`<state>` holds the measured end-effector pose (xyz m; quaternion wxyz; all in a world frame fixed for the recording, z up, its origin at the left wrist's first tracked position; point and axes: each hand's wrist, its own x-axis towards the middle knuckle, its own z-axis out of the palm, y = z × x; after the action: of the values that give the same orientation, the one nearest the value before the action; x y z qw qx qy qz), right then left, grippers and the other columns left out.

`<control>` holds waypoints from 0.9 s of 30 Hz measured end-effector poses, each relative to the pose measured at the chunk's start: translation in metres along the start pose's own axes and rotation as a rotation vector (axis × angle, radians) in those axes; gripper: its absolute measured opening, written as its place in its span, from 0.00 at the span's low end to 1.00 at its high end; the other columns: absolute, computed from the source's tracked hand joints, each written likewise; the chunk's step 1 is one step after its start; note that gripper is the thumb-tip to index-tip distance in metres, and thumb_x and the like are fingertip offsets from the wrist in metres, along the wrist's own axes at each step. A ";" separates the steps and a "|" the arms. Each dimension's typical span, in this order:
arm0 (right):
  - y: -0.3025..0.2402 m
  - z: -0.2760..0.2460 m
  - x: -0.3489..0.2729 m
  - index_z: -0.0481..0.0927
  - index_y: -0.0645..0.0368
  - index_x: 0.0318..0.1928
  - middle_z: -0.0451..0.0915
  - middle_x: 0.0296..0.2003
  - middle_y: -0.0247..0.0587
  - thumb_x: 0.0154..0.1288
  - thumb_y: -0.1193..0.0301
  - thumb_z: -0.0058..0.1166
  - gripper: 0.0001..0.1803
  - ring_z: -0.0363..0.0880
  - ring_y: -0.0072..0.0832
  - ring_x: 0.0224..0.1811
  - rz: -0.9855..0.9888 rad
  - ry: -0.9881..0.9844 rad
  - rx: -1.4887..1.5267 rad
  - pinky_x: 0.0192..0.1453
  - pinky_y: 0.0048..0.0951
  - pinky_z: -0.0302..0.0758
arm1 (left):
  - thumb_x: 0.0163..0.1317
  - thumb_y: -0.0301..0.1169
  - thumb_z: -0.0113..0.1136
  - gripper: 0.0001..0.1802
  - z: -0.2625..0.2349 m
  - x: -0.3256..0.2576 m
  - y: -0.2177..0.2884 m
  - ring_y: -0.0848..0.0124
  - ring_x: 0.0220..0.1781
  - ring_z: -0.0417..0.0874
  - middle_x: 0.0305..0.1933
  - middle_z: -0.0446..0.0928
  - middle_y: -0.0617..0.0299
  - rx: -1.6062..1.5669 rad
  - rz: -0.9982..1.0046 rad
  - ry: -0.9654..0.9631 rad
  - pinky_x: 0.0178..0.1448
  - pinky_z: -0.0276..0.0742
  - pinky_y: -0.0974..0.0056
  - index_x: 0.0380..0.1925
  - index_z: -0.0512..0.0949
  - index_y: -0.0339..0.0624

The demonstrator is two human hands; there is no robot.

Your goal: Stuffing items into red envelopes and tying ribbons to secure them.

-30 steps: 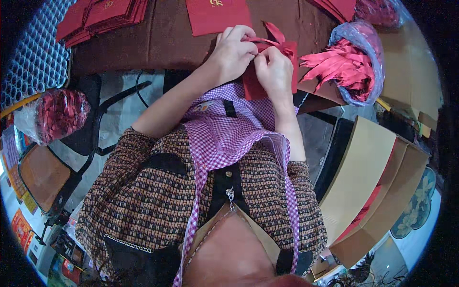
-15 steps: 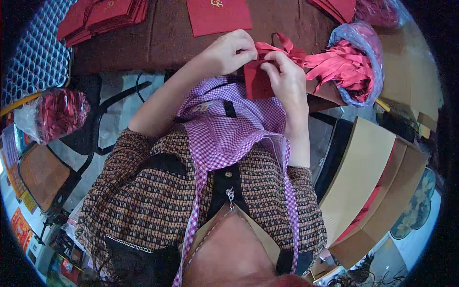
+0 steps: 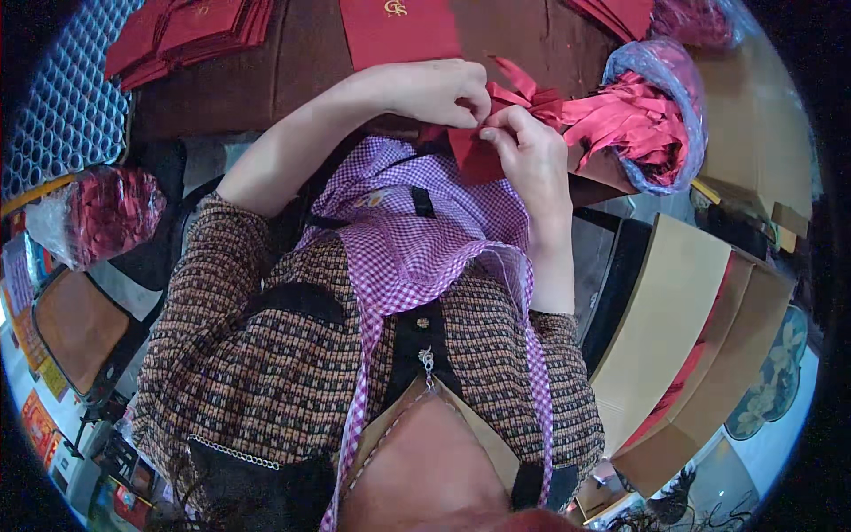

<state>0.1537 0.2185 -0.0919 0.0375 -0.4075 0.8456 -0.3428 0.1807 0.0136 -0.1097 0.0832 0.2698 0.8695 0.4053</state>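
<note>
Close together, the left hand (image 3: 448, 93) and right hand (image 3: 534, 152) work at a red ribbon (image 3: 519, 80) on a red pouch (image 3: 479, 160) just below them. The right pinches the ribbon; whether the curled left grips it, I cannot tell. Rightward, loose ribbons (image 3: 640, 115) spill from a plastic bag (image 3: 695, 106).

across the table (image 3: 204, 111), a pile of packets (image 3: 213, 35) sits on the left, a lone packet (image 3: 399, 35) lies in the middle, and more packets (image 3: 625, 16) lie on the right. at the near edge, the person's left hand (image 3: 448, 93) and right hand (image 3: 532, 146) meet at a held packet (image 3: 479, 160). just right of them, ribbons (image 3: 629, 120) poke out of a plastic bag (image 3: 696, 115). a chair (image 3: 84, 328) stands off to the left, and a box (image 3: 651, 328) is by the person's right side.
</note>
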 end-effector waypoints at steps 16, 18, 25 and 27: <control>-0.003 -0.027 -0.003 0.81 0.56 0.38 0.82 0.32 0.46 0.59 0.74 0.53 0.07 0.82 0.41 0.35 0.032 -0.100 -0.199 0.38 0.36 0.77 | 0.66 0.33 0.52 0.13 0.012 -0.030 -0.027 0.71 0.46 0.76 0.43 0.74 0.59 -0.523 -0.453 0.766 0.50 0.74 0.65 0.43 0.73 0.33; -0.007 -0.027 -0.002 0.81 0.58 0.39 0.82 0.33 0.48 0.59 0.74 0.53 0.08 0.82 0.41 0.36 0.057 -0.080 -0.179 0.41 0.35 0.77 | 0.66 0.33 0.53 0.13 0.020 -0.034 -0.042 0.74 0.42 0.76 0.41 0.76 0.61 -0.210 -0.435 0.909 0.47 0.74 0.69 0.43 0.74 0.35; 0.005 -0.018 0.000 0.80 0.62 0.39 0.82 0.32 0.50 0.60 0.77 0.52 0.08 0.83 0.38 0.34 0.099 0.095 -0.132 0.38 0.33 0.77 | 0.58 0.35 0.62 0.15 0.061 -0.043 0.029 0.64 0.32 0.80 0.30 0.77 0.53 -0.206 -0.391 0.688 0.39 0.75 0.63 0.36 0.78 0.32; 0.004 -0.016 0.000 0.80 0.61 0.41 0.82 0.31 0.48 0.59 0.77 0.52 0.09 0.83 0.34 0.32 0.068 0.087 -0.109 0.36 0.31 0.77 | 0.58 0.36 0.62 0.15 0.077 -0.034 0.032 0.62 0.31 0.79 0.31 0.76 0.49 -0.218 -0.319 0.755 0.36 0.74 0.61 0.32 0.77 0.30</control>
<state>0.1454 0.2292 -0.0819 -0.0096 -0.3648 0.8771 -0.3123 0.2497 0.0632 -0.1391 -0.1514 -0.0458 0.8218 0.5473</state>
